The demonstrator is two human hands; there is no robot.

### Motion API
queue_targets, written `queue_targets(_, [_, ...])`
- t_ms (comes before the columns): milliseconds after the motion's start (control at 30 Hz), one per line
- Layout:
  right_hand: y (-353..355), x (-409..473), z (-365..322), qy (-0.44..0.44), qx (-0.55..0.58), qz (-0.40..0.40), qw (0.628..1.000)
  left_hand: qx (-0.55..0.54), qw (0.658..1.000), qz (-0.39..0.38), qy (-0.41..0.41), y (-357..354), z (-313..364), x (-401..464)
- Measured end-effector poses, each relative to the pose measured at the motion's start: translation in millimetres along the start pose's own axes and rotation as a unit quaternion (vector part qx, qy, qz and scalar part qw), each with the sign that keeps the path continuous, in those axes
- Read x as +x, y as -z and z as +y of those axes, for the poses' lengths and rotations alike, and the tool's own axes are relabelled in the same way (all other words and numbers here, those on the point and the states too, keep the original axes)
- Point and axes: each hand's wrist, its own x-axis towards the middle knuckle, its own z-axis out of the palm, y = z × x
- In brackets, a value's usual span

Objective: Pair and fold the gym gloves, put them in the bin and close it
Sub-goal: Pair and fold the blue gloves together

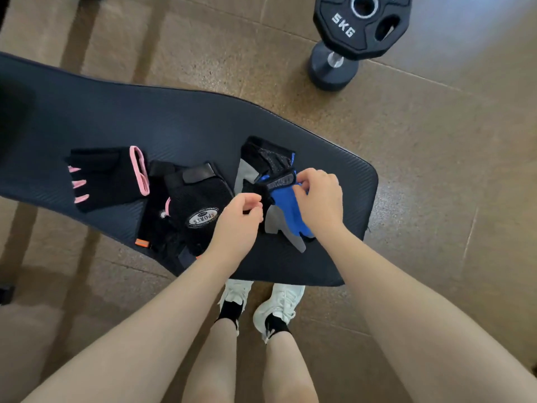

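Brown floor tiles surround the padded surface (145, 117). I see my left hand (238, 216) and right hand (318, 196) pinching the blue glove (287, 210) there, fingers curled; soft, light fabric, probably best held by its cuff.

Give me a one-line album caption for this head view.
Both hands, left and right, pinch a blue glove over a dark mat.

Surface (174, 117) carries three glove groups in row: single glove (104, 178) left, stacked gloves (189, 205) centre, gloves under hands (279, 199) right. Weight plate (363, 24) on floor (436, 170) behind, right.
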Motion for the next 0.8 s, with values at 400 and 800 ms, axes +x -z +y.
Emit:
queue_targets(400, [43.1, -69.6, -40.0, 0.165, 0.217, -0.223, 0.936, -0.104, 0.988, 0.087, 0.075, 33.7, 19.6, -36.3])
queue_targets(800, [-12.8, 47.5, -25.7, -0.029, -0.031, -0.075, 0.996, -0.108, 0.988, 0.102, -0.035, 87.1, 14.0, -2.5])
